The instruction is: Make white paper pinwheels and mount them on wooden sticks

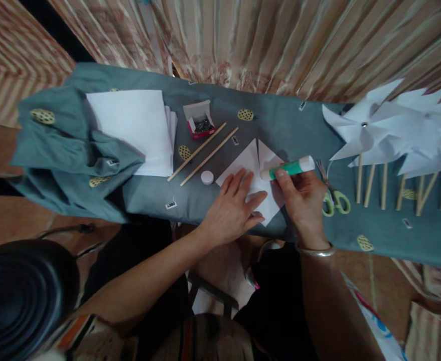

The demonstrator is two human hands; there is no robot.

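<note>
A white paper square (245, 159) lies on the cloth in front of me, with a slit running in from its far corner. My left hand (235, 205) rests on the paper, fingers stretched out and apart. In my right hand (301, 198) is a green and white glue stick (293, 168), tilted so its left end meets the paper near the middle. A round white cap (207, 177) lies left of the paper. Two thin wooden sticks (209, 156) lie beyond the cap, side by side. Green-handled scissors (334, 195) are just right of my right hand.
A stack of white paper (133, 130) lies at the left. An open red and white box (200, 123) holds small dark metal pieces. Several white paper pinwheels (371, 125) on sticks lie at the right. The narrow table has a grey-green cloth (295, 120), bunched at left.
</note>
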